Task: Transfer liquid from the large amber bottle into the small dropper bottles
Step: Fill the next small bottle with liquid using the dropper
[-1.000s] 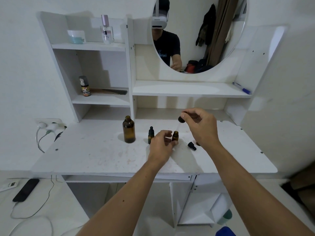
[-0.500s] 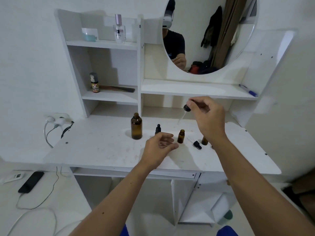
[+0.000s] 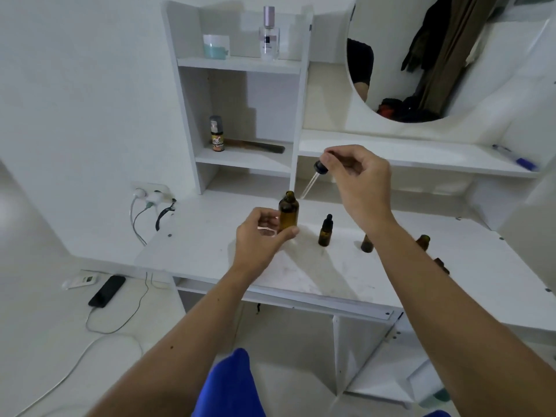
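The large amber bottle [image 3: 288,210] stands uncapped on the white desk [image 3: 210,254]. My left hand [image 3: 261,236] grips its lower part, thumb across the front. My right hand [image 3: 358,188] pinches the black bulb of a dropper [image 3: 319,167]. Its glass pipette slants down-left, and the tip hangs just right of the big bottle's mouth. A capped small dropper bottle [image 3: 325,231] stands to the right. An open small bottle [image 3: 366,243] is partly hidden behind my right forearm. Another small bottle [image 3: 423,240] stands beyond the forearm.
A small dark object [image 3: 441,264] lies by my right forearm. The shelf unit holds a perfume bottle [image 3: 268,34], a jar [image 3: 215,46], a small labelled bottle [image 3: 217,133] and a comb. A mirror [image 3: 421,55] hangs above. Plugs [image 3: 150,197] and a phone [image 3: 106,291] are at left.
My left hand moved left from the open small bottle to the large amber bottle. My right hand carried the dropper left, toward the big bottle's mouth. The view shifted.
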